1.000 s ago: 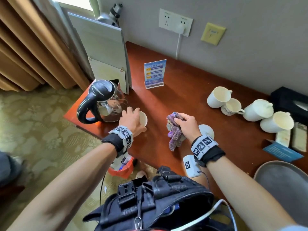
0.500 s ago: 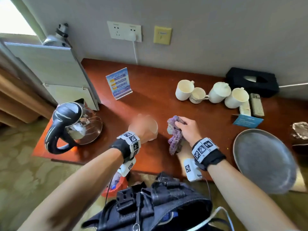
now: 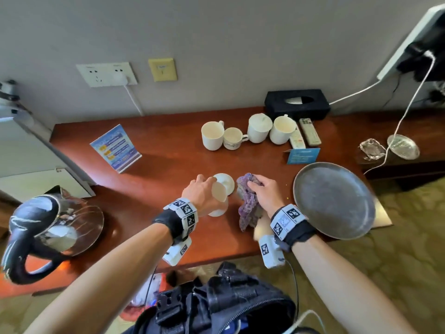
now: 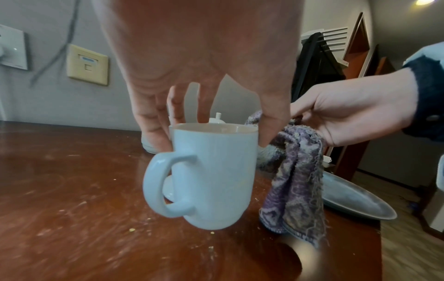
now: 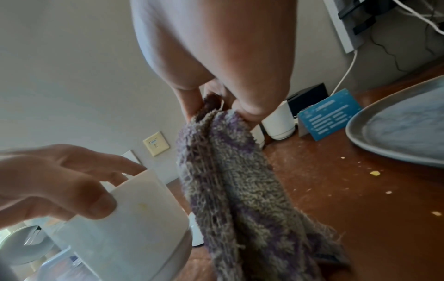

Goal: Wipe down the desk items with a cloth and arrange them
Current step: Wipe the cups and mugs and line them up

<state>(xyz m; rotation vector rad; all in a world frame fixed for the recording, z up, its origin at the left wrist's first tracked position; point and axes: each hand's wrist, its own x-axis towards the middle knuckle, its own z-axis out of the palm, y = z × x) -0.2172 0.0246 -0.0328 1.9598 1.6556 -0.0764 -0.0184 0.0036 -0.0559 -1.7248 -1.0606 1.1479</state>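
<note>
The person is standing at the table [image 3: 168, 162] and is holding a white mug [image 4: 211, 175] with the left hand [image 3: 202, 194], the fingertips gripping it around the rim from above, so that the mug is hanging clear of the wood with its handle pointing back to the wrist. I think this grip is leaving the wall of the mug free for wiping. The right hand [image 3: 265, 194] is pinching a purple and grey cloth [image 3: 249, 201] at its top, and the rest of the cloth is hanging down just beside the mug, near enough to reach it with a short move. A white lid [image 3: 225, 183] is lying on the table just behind the mug; probably it belongs to this mug and is waiting there for its turn. Four other white cups [image 3: 248, 135] are standing in a row near the wall, in front of a black tissue box [image 3: 297, 104], and two remote controls [image 3: 304, 135] are lying beside them. A big grey plate [image 3: 333, 201] is resting at the right, partly over the edge of the table, so it may need care. A kettle [image 3: 45, 227] is standing at the left end, and a blue sign card [image 3: 115, 147] is standing upright further back. Small crumbs are lying on the wood, so the surface itself is not yet clean.
</note>
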